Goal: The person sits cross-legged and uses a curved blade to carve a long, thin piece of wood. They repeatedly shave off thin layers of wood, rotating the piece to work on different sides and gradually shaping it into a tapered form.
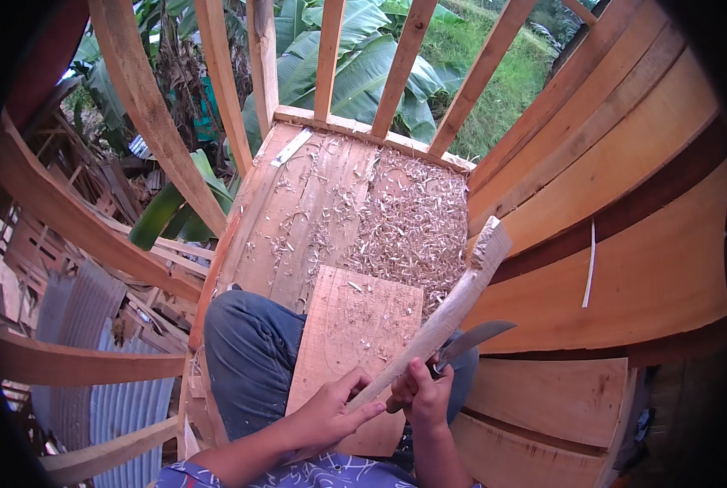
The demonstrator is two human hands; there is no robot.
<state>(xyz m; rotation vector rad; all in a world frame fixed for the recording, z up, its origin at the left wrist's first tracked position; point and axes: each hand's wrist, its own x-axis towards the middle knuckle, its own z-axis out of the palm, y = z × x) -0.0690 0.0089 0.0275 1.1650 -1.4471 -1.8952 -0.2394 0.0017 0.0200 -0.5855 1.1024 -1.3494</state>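
A long, pale, carved piece of wood [445,313] slants up and to the right across my lap, its far end thicker and rough. Its near end lies in my left hand [329,412], whose fingers are closed around it. Close beside it, my right hand [426,392] grips a knife by its handle. The curved knife blade [479,337] points right and slightly up, just past the wood's right edge. Whether the blade touches the wood, I cannot tell. Beneath both, a flat wooden board [355,325] rests on my legs, with a few shavings on it.
Wood shavings [408,211] cover much of the plank floor [254,236]. A pale flat strip [292,146] lies at the far left corner. Wooden slats [327,61] rail the far and left sides; a plank wall [599,285] stands right. Corrugated metal sheets [132,398] lie outside, lower left.
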